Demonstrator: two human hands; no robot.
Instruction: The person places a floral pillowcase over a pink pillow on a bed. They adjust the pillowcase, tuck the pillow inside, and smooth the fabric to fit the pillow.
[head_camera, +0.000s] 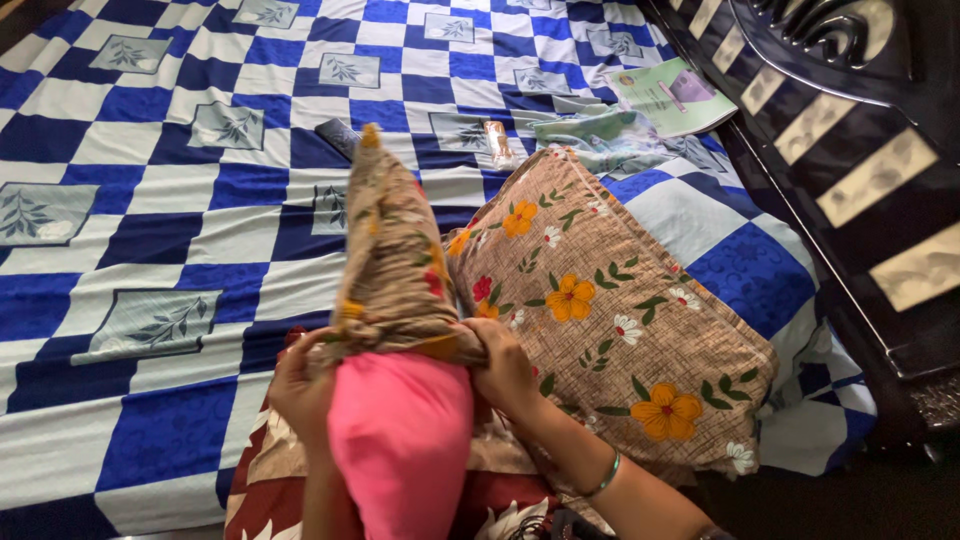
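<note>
A pink pillow (400, 440) stands on end close to me, its top inside a brown floral pillowcase (392, 260). My left hand (298, 388) grips the case's open edge on the left side of the pillow. My right hand (505, 368), with a green bangle at the wrist, grips the same edge on the right. The upper part of the case stands up loose and empty. A second pillow (610, 310) in a matching floral case lies flat just to the right, touching my right hand.
The bed is covered by a blue and white checked sheet (200, 210). A dark remote (338, 135), a small packet (498, 143), a crumpled cloth (600, 135) and a green booklet (672, 95) lie farther up. A dark carved headboard (850, 120) runs along the right.
</note>
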